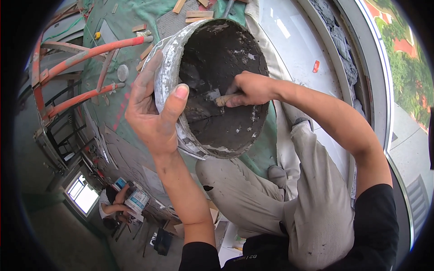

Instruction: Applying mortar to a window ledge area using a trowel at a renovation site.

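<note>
A round bucket (pixel 168 95), its outside smeared with pale and grey residue, tips its mouth toward me. Dark grey wet mortar (pixel 226 128) coats its inner wall and lies in the bottom. My left hand (pixel 156 106) grips the bucket's left side, fingers along the outer wall and thumb at the rim. Inside the bucket, my right hand (pixel 253 90) is closed round the wooden handle of a trowel (pixel 221 100). Most of the trowel's blade is hidden in the mortar and shadow.
Orange metal frame legs (pixel 99 49) reach in from the left over green sheeting (pixel 101 67). Wood blocks (pixel 199 16) lie beyond the bucket. On the right run a pale ledge with a red object (pixel 316 66) and a window frame (pixel 379 67). Another person (pixel 110 205) works at lower left.
</note>
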A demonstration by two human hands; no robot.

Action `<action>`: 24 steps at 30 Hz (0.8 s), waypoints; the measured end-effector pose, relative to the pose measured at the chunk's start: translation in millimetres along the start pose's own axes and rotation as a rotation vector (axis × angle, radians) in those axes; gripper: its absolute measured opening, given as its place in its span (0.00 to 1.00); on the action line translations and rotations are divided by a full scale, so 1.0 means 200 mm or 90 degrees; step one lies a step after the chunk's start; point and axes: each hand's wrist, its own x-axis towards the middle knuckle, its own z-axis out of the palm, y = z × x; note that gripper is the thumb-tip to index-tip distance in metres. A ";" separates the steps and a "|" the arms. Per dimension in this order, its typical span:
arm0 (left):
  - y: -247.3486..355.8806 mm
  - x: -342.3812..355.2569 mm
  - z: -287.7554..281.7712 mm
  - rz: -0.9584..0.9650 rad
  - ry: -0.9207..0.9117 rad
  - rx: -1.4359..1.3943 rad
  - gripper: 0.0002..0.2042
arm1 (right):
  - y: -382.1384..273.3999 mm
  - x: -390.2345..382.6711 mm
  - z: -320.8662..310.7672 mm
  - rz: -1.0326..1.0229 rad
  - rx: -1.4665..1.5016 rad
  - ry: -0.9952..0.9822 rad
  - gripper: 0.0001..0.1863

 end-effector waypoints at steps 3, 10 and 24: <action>0.00 -0.02 -0.04 0.016 0.010 -0.002 0.38 | -0.02 -0.08 -0.04 -0.017 0.048 0.038 0.22; 0.00 -0.06 -0.19 0.029 0.089 -0.030 0.38 | -0.23 -0.57 -0.21 -0.001 0.014 0.172 0.23; -0.06 0.15 -0.39 -0.014 0.146 0.002 0.42 | -0.05 -1.21 -0.45 0.197 -0.065 0.794 0.26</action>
